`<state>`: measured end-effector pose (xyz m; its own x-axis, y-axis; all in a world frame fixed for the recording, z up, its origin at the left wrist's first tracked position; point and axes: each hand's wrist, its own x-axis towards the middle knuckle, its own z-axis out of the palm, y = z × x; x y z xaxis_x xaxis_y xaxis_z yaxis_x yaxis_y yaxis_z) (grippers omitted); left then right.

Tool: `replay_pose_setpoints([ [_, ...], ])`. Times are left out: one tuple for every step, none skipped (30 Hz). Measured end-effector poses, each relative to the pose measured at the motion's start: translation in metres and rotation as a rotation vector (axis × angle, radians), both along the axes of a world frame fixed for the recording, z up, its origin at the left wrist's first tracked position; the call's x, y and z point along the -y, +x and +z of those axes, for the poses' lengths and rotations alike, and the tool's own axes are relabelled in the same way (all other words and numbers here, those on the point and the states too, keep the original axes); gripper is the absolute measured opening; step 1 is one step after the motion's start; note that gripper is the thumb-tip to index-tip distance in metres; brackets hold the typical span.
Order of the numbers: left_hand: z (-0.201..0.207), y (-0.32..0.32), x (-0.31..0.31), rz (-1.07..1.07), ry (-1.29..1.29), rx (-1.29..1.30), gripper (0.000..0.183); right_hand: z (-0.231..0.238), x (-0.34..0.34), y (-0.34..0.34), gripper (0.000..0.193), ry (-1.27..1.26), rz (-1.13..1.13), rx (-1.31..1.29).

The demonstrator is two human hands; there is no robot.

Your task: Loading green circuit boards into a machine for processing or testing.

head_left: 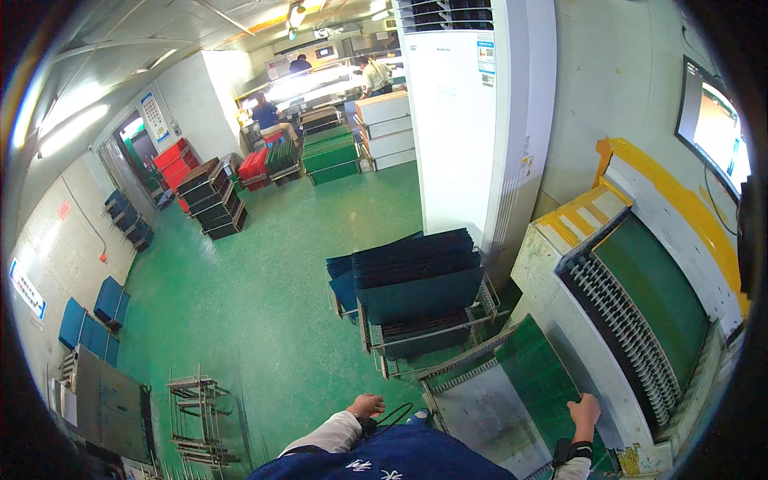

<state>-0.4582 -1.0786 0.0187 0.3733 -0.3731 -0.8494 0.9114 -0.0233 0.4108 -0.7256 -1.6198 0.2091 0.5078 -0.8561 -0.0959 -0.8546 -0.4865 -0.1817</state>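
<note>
My right hand (586, 414) is closed on the outer edge of a thin green panel (542, 372), which looks like a circuit board. The panel leans in a slotted rack with a pale grey base (480, 408). My left hand (366, 406) hangs to the left of that rack, its fingers curled with nothing visible in them. A dark cord (398, 414) loops beside the left wrist. Just beyond the rack, several dark blue panels (420, 292) stand in a wire rack (370, 340). Neither hand touches those.
On the right is a machine with a row of rollers (624, 340) and a green panel (660, 292) on it. A tall white cabinet unit (456, 120) stands ahead. Empty metal racks (196, 420) sit at lower left. Stacked crates (212, 200) and people (268, 116) are farther off.
</note>
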Motion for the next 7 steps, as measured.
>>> replay_pose_setpoints([
  [0.007,-0.002,0.008,-0.040,0.090,0.047,0.033,-0.002,0.001,-0.002,0.036,-0.003,-0.004,-0.003],
  [0.009,-0.004,0.010,-0.074,0.183,0.098,0.034,-0.003,0.002,-0.002,0.037,-0.012,0.000,0.001],
  [0.010,-0.004,0.010,-0.073,0.182,0.098,0.034,-0.004,0.002,-0.003,0.037,-0.022,0.004,0.006],
  [0.012,-0.004,0.010,-0.068,0.163,0.082,0.034,-0.004,0.003,-0.003,0.037,-0.022,0.005,0.006],
  [0.009,-0.003,0.007,-0.060,0.146,0.066,0.034,-0.002,0.002,-0.001,0.040,-0.001,0.017,-0.022],
  [0.005,-0.002,0.005,-0.057,0.148,0.067,0.034,0.002,0.002,0.000,0.043,0.020,0.030,-0.050],
  [0.002,-0.001,0.002,-0.049,0.137,0.042,0.034,0.001,0.002,0.001,0.043,0.021,0.033,-0.049],
])
